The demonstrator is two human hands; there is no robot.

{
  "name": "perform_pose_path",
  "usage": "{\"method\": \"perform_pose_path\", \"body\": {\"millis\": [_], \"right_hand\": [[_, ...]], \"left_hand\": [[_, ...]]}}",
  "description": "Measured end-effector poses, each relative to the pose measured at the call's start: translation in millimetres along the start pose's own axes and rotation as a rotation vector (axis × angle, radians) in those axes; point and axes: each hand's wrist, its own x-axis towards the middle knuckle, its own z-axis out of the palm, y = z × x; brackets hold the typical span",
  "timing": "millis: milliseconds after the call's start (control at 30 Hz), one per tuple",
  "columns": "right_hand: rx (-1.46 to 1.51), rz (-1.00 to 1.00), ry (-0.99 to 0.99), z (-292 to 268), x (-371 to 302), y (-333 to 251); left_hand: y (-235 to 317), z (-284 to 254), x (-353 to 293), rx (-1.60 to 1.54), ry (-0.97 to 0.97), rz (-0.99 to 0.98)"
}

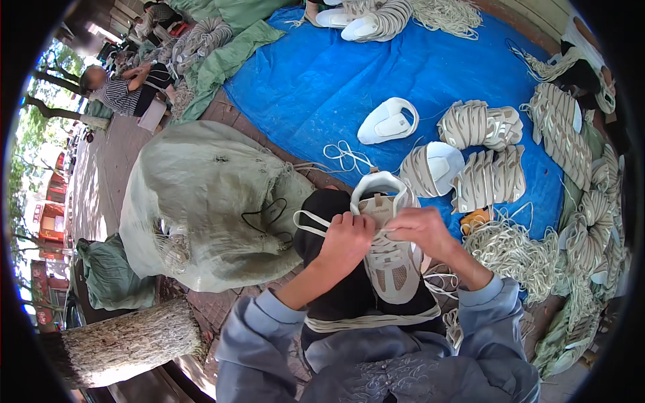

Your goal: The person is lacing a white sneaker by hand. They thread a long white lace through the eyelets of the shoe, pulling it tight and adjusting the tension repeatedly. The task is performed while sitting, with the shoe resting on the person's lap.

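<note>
A beige and white shoe upper (395, 285) rests on my black-clad lap with its toe toward me. Partly threaded through its eyelets is a white shoelace (310, 216), which loops out past my left hand (348, 240). That hand is closed around the lace beside the tongue. My right hand (424, 232) pinches at the opposite eyelet row, close to the left fingertips; the lace there is mostly hidden by the fingers. Across my thighs lies a bundle of pale laces (369, 322).
Stacked shoe uppers (489, 178) and a single white upper (388, 122) lie on a blue tarp (302, 80). A heap of loose laces (514, 255) is at my right. To my left are a large grey-green sack (195, 195) and a tree trunk (134, 342). Another person (124, 94) sits far left.
</note>
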Motion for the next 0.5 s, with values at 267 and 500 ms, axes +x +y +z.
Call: {"method": "perform_pose_path", "body": {"millis": [267, 500], "right_hand": [[0.075, 0.257, 0.065, -21, -12, 17], [-0.053, 0.179, 0.149, -9, -16, 31]], "left_hand": [[-31, -15, 43, -0.723, -0.582, -0.317], [-16, -19, 36, -0.197, -0.317, -0.073]]}}
